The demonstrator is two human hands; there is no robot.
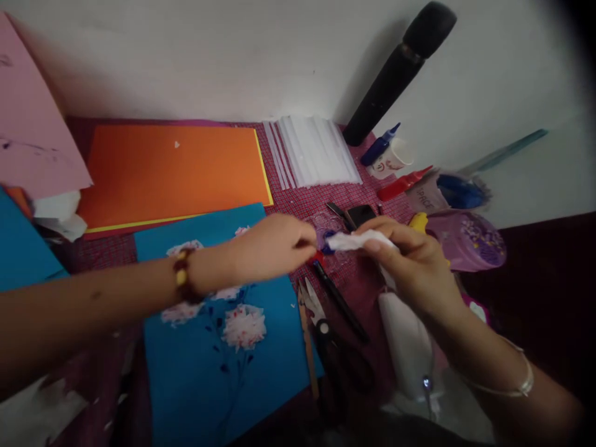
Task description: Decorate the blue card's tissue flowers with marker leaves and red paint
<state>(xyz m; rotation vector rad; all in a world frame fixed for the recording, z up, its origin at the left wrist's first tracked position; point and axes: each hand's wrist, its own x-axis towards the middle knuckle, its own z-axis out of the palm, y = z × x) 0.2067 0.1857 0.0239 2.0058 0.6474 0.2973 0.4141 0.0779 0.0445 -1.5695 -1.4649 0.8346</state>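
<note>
My right hand pinches a crumpled strip of white tissue paper between thumb and fingers. The tissue's left end reaches over a small dark blue spot, perhaps paint, in a clear plastic tray. My left hand is closed, fingertips together just left of the tissue; anything in them is hidden. Beneath my left arm lies a blue sheet with painted stems, dark leaves and several ruffled white-pink flowers. Black-handled scissors, a black pen and a wooden stick lie between my hands.
Orange sheets and a stack of white strips lie by the wall. At the right are a black cylinder, a blue tube, a paper cup, a red tube, a phone and a white case.
</note>
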